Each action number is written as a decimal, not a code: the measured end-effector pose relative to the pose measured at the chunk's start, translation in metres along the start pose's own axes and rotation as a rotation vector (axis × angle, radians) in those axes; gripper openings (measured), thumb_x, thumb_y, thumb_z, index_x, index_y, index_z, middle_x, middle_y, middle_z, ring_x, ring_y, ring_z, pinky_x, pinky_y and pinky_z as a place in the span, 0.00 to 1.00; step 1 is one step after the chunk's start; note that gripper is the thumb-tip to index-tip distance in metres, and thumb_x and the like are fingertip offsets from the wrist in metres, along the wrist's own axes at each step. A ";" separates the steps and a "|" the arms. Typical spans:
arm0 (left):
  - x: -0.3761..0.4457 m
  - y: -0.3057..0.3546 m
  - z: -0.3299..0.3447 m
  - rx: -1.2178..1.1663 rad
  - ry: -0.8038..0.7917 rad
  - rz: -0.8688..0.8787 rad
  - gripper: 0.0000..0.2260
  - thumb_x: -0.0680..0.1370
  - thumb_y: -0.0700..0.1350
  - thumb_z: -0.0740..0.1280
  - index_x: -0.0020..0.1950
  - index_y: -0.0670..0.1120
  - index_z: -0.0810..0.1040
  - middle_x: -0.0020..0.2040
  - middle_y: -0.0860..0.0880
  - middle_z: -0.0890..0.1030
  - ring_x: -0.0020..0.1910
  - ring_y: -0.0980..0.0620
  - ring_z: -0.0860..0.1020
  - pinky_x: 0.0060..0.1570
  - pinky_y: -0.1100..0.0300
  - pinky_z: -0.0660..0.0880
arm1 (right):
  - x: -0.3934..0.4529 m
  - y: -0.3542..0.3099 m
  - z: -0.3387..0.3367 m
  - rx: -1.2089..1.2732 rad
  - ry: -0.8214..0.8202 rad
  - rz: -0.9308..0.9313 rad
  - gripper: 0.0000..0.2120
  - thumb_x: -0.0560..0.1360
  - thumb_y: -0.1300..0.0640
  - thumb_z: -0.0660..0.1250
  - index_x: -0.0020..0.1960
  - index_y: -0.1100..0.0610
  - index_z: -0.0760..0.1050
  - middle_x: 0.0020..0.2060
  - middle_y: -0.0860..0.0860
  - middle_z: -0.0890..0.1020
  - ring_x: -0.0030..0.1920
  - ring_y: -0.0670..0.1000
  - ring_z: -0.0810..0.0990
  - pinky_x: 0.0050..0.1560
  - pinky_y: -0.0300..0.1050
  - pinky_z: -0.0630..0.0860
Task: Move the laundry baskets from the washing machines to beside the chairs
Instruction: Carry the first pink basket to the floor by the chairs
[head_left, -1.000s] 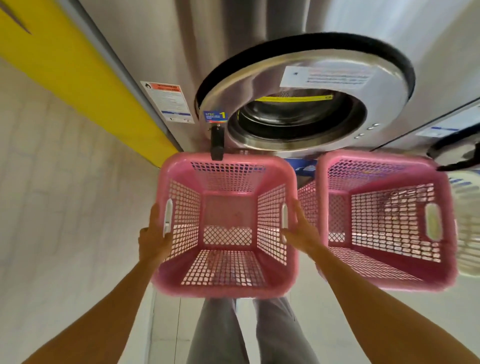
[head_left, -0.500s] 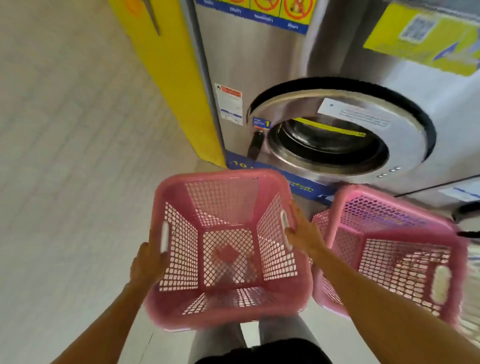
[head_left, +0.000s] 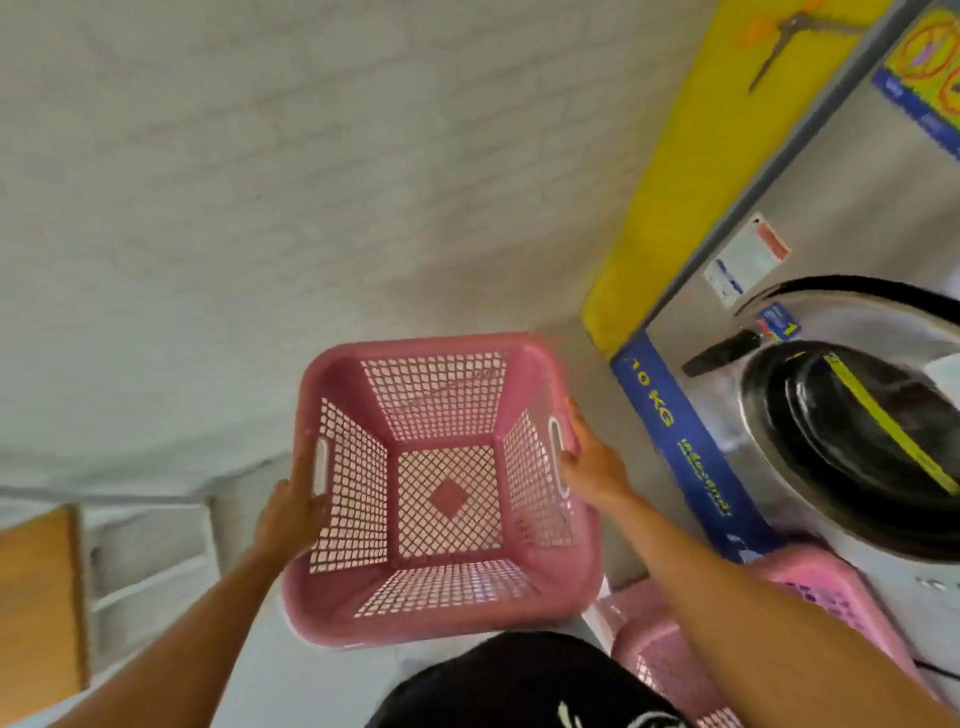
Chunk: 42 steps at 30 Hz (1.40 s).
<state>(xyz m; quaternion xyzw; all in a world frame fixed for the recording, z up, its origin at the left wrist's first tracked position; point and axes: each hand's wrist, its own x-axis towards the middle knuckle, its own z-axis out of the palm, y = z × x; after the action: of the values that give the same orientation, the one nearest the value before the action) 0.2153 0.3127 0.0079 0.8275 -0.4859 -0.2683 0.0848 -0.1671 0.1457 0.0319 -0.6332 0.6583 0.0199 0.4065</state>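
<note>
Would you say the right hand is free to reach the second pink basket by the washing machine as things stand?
Probably not: the right hand grips the handle of the carried basket, as does the left hand. The second basket sits close under that forearm.

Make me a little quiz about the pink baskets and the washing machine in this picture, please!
1. True or false: the pink basket held in both hands has clothes in it.
2. Which hand is nearer the washing machine door: the left hand or the right hand?
3. Fill in: the second pink basket sits under the person's ____ arm.

Key:
1. False, it is empty.
2. The right hand.
3. Right.
</note>
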 end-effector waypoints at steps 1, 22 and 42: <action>-0.019 -0.012 0.000 -0.037 0.025 -0.031 0.48 0.73 0.37 0.65 0.77 0.64 0.36 0.34 0.40 0.78 0.29 0.43 0.78 0.33 0.42 0.80 | -0.002 -0.012 0.006 -0.045 -0.013 -0.037 0.38 0.78 0.55 0.59 0.78 0.31 0.43 0.54 0.59 0.84 0.47 0.63 0.84 0.51 0.52 0.80; -0.532 -0.159 0.036 -0.545 0.453 -0.822 0.44 0.67 0.49 0.58 0.77 0.52 0.36 0.80 0.42 0.53 0.71 0.35 0.68 0.67 0.48 0.66 | -0.268 -0.189 0.254 -0.570 -0.312 -0.900 0.27 0.80 0.45 0.57 0.77 0.35 0.55 0.54 0.53 0.83 0.30 0.47 0.79 0.28 0.37 0.73; -0.771 -0.387 0.025 -0.684 0.732 -1.360 0.42 0.75 0.40 0.62 0.72 0.74 0.41 0.49 0.38 0.81 0.38 0.40 0.82 0.41 0.45 0.82 | -0.512 -0.343 0.586 -0.637 -0.687 -1.233 0.29 0.76 0.43 0.62 0.76 0.37 0.60 0.65 0.49 0.79 0.55 0.55 0.82 0.55 0.52 0.81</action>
<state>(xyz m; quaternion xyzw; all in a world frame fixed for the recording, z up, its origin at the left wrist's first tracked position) 0.1998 1.1698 0.1106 0.9032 0.2841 -0.1084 0.3028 0.3556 0.8137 0.0942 -0.9300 -0.0137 0.1738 0.3237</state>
